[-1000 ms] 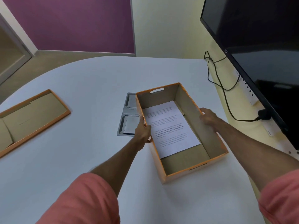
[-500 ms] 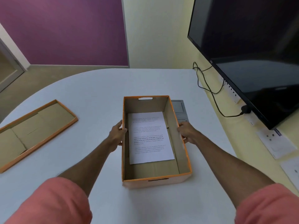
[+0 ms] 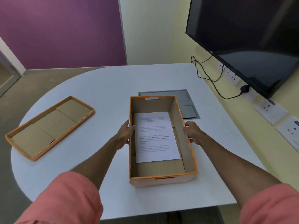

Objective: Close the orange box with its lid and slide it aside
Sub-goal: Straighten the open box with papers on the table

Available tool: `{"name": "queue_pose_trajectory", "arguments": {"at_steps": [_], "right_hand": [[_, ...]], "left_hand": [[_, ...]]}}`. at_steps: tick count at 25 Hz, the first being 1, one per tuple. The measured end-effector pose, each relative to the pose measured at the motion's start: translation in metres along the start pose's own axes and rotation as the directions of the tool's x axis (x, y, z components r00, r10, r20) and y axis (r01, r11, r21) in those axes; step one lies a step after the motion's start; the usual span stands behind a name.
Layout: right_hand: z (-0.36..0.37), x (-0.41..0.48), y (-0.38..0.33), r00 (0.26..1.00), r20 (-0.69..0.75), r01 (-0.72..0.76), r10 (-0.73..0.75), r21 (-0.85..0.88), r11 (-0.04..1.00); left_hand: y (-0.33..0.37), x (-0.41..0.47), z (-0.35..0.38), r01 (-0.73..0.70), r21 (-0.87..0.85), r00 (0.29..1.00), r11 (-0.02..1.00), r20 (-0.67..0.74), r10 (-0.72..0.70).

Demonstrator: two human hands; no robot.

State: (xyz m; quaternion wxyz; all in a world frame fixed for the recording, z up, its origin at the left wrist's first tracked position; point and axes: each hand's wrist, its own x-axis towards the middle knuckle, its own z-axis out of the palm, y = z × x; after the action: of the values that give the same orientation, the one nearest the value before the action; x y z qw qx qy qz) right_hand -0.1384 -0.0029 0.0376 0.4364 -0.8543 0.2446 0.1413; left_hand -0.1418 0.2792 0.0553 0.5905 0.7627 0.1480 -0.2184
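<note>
Both hands, left (image 3: 125, 132) and right (image 3: 192, 132), grip the open orange cardboard box (image 3: 163, 181), now turned square on the white tabletop (image 3: 105, 88); its upturned orange lid (image 3: 48, 126) lies well apart, unfetched.

Both hands (image 3: 125, 134) (image 3: 192, 132) grip the open orange box (image 3: 161, 181); lid (image 3: 50, 126) lies well left.

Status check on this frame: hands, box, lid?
Left hand and right hand gripping orange box sides. Box open, paper inside. Lid lies left, apart, inside up.
</note>
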Motion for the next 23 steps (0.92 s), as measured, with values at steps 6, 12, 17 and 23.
{"name": "queue_pose_trajectory", "arguments": {"at_steps": [6,12,17,23], "right_hand": [[0.005,-0.021,0.013,0.999,-0.052,0.009,-0.011,-0.048,0.999],[0.007,-0.017,0.019,0.999,-0.048,-0.003,0.001,-0.031,1.0],[0.006,-0.01,0.021,1.0,0.0,-0.004,0.004,-0.043,0.999],[0.004,-0.008,0.021,1.0,-0.028,0.011,-0.014,-0.094,0.996]], "left_hand": [[-0.018,-0.013,0.006,0.023,-0.003,0.999,1.0,0.035,-0.023],[-0.027,-0.008,0.016,0.055,-0.04,0.998,0.998,0.041,-0.054],[-0.03,-0.003,0.023,0.077,-0.078,0.997,0.994,0.017,-0.076],[-0.03,-0.002,0.03,0.069,-0.056,0.997,0.996,-0.017,-0.07]]}}
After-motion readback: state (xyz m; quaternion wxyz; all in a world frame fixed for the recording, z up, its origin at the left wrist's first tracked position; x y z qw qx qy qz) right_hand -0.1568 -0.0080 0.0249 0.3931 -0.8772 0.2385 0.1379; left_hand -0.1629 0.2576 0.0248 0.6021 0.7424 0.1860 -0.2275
